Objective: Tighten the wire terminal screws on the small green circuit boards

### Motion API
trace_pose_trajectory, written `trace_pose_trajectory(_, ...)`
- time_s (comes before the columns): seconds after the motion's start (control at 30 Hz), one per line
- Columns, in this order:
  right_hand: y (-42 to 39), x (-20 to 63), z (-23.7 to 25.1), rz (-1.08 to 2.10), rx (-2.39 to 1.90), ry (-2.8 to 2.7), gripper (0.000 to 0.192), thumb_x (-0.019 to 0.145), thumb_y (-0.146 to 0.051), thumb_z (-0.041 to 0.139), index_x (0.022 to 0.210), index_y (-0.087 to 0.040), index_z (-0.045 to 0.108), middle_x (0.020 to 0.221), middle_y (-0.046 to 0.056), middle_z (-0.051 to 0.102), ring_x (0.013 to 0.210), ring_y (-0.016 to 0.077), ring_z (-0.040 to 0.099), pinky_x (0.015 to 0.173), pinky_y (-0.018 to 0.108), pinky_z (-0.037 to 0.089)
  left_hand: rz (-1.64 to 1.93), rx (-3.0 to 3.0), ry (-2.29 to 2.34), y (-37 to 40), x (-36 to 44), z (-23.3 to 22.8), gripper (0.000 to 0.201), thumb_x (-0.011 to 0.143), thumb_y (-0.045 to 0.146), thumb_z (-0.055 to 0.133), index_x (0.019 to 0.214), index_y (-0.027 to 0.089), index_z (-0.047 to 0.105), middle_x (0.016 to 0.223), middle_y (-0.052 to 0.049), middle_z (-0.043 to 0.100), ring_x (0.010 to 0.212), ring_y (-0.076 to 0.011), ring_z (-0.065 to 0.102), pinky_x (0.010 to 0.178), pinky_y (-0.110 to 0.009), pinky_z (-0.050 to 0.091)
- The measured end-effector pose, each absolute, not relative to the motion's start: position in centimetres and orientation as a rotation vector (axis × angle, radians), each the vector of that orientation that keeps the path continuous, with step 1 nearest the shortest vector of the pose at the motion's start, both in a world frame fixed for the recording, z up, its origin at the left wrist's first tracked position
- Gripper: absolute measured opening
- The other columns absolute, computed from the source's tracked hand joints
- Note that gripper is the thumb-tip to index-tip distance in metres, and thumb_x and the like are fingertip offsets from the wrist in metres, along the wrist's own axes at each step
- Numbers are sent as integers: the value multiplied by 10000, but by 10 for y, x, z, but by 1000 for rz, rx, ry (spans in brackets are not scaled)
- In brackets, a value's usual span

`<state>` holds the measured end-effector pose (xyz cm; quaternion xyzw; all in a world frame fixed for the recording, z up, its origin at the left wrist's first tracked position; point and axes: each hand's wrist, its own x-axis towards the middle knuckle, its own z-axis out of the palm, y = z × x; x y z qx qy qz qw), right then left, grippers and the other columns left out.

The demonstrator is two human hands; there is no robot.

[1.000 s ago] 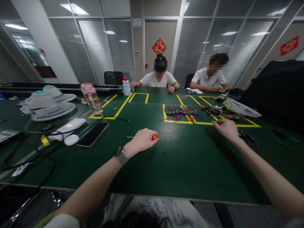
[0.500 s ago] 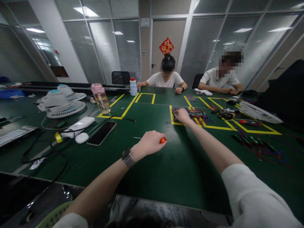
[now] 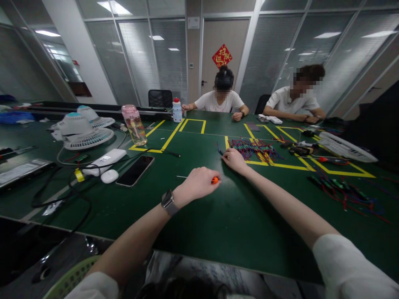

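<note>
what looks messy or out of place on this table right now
Mostly loose wiring. A second clump of red and dark wires lies outside the yellow tape boxes, while the main wire bundle sits inside one. Black cables sprawl at the left edge. The left hand grips an orange-handled screwdriver; the right hand rests near the bundle.

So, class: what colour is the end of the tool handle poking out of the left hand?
Orange handle end in the left hand; head view.

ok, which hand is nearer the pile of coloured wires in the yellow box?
Right. The right hand rests on the table at the near-left edge of the wire pile. The left hand sits nearer the person, fisted around an orange-handled screwdriver.
</note>
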<state>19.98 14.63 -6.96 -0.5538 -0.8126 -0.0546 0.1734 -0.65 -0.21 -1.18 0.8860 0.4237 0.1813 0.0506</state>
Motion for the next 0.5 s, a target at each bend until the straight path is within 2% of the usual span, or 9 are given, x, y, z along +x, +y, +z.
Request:
trace_pose_trajectory(0.07,145,199,-70,-107,-1570,-2257,180,860,-186,587,944,-166,745,1025,88,689,1004,206,592,886,250,423,548,2690,1295,-1,-8,-11,216,878,322,515,934,238,707,845,-41,724,751,-200,672,677,-276,479)
trace_pose_trajectory(0.2,154,199,-69,-14,-1655,-2109,249,807,-174,645,1043,-140,718,1000,103,711,918,205,645,813,253,469,531,2676,1300,1,-8,-12,217,880,329,513,917,236,707,844,-38,726,753,-199,674,675,-277,479)
trace_pose_trajectory(0.4,167,197,-66,121,-1728,-1981,233,789,-181,663,999,-119,740,855,119,736,823,227,679,742,278,494,509,2688,1301,-1,-7,-13,214,879,330,519,902,235,709,822,-37,726,736,-194,674,647,-267,464)
trace_pose_trajectory(0.5,157,190,-63,216,-1655,-2029,219,772,-142,672,977,-123,747,833,102,734,792,205,673,725,263,492,555,2693,1327,-1,-9,-10,213,882,340,521,892,235,706,810,-31,722,733,-197,671,650,-270,461)
